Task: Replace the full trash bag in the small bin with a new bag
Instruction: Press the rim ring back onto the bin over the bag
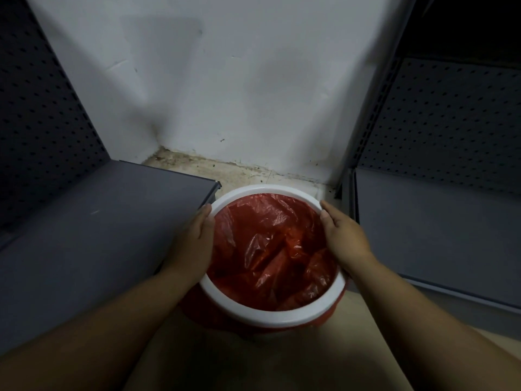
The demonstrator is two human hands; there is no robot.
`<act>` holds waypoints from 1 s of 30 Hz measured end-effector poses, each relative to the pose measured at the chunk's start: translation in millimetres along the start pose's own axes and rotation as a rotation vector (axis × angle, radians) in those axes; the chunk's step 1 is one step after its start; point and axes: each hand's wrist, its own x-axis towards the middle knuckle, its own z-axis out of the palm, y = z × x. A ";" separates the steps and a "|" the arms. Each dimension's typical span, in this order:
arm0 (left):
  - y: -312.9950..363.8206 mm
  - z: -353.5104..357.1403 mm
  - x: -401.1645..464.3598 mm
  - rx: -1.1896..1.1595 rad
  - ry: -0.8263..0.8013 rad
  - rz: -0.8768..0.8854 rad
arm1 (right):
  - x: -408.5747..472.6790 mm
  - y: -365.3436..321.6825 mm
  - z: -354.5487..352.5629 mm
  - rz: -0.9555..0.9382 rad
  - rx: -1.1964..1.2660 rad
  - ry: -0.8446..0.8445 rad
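From the head view, a small bin (270, 311) sits on the floor (225, 362) in a corner, between two grey shelves, one at nine o'clock (93, 230) and one at three o'clock (434, 235). A red trash bag (270, 249) lines it, crumpled inside, its edge tucked under the white rim ring (262, 314). The left hand (197, 238) lies flat against the ring at nine o'clock, fingers straight. The right hand (344, 235) rests likewise at three o'clock, fingers together along the rim.
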 end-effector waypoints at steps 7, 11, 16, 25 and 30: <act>2.0 3.9 14.9 0.098 -0.047 -0.001 | 11.8 2.1 0.3 0.004 -0.031 0.005; 3.4 5.2 17.8 0.277 -0.082 0.037 | 9.6 -4.1 -4.0 -0.027 -0.169 -0.043; 16.2 7.4 11.5 0.504 -0.018 0.184 | -9.7 -13.8 -2.4 -0.092 -0.573 -0.022; 22.6 29.4 -19.2 0.536 -0.102 0.343 | -51.4 -15.4 26.6 -0.238 -0.631 -0.123; 20.9 30.4 -19.0 0.533 -0.123 0.339 | -52.2 -18.2 26.3 -0.225 -0.637 -0.193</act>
